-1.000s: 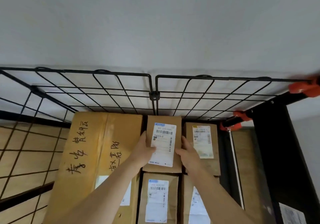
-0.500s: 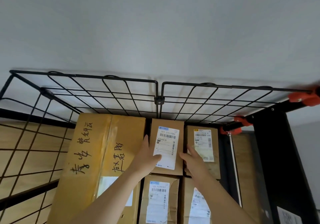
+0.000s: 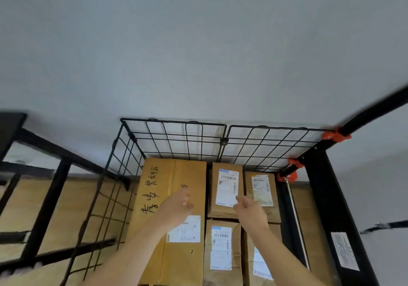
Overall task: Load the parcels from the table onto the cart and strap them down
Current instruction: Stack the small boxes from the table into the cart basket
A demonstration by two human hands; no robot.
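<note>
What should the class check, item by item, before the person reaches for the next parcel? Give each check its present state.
1. Left hand free of any parcel: ok, it is open above the large box.
2. Right hand free: ok, no grip on anything.
3. Middle parcel seated against the wire back panel: ok, it lies flat between the large box and the right-hand parcel.
4. Room left in the cart for more: cannot tell, the near end is out of view.
5. Strap ready: cannot tell, none identifiable.
6. Orange clamps holding the panel: ok, they sit on the frame.
</note>
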